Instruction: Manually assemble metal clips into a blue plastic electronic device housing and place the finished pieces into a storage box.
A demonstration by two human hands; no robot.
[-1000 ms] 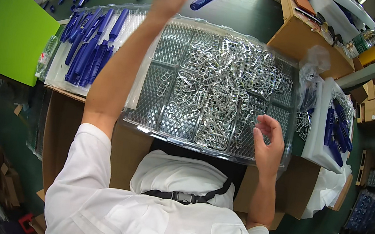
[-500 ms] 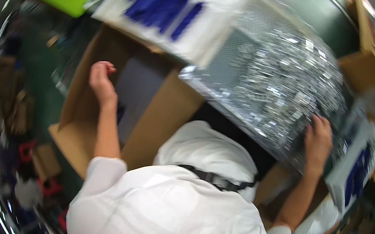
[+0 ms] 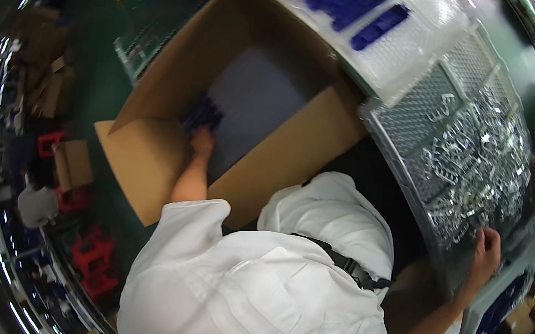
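Note:
My left hand [image 3: 202, 142] reaches down into an open cardboard box [image 3: 290, 150]. It is at a small heap of dark blue strip-like parts [image 3: 203, 112] lying on the box's grey bottom sheet; its fingertips are too dark and blurred to read. At the right, my right hand [image 3: 487, 253] is at the near edge of a pile of small shiny metal pieces [image 3: 478, 161]. Its fingers are bent together in a pinch, and whatever they hold is too small to make out. The pile lies on a clear plastic tray [image 3: 409, 115] with a textured surface.
Blue strips [image 3: 380, 28] lie in rows on a white padded sheet [image 3: 429, 19] beyond the box. A white-edged stack with blue parts [image 3: 499, 309] stands right of my right arm. Red stools [image 3: 94, 259] and a cardboard carton [image 3: 73, 164] are on the floor at left.
My left hand has gone from above the box's left side down to the blue parts inside. My right hand stays by the metal pile, and the whole view has turned leftward.

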